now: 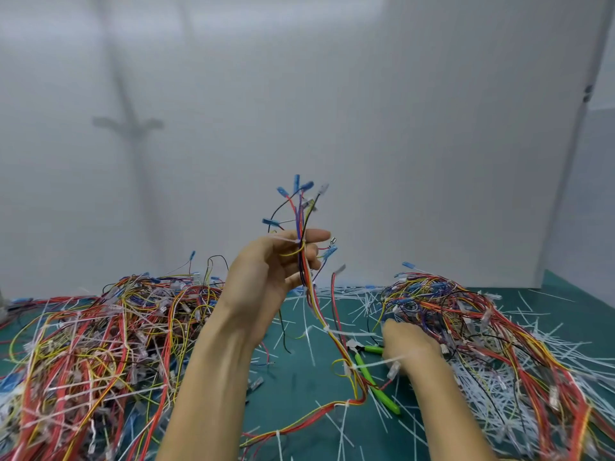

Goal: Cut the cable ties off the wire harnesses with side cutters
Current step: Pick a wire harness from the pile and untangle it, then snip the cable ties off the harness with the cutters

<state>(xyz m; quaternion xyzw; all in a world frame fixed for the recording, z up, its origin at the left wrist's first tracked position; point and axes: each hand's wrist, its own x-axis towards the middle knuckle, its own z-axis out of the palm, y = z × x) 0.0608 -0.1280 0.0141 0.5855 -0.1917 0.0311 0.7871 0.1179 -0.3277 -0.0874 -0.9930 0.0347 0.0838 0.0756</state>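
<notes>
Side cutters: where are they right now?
Head view, right of centre: side cutters lie on the green mat at the right hand, beside the right-hand wire pile.

A multicoloured wire harness (301, 221), bound at intervals by white plastic cable ties (326, 328), rises upright; its tail trails across green-handled side cutters (387, 401) lying below.

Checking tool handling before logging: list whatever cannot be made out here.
- Head view: right hand shows its back, hiding its fingers; its grip on the side cutters unclear.
- Head view: cutter jaws too small and blurred to tell open or closed.
- Head view: left wire pile cut off by frame edges.
</notes>
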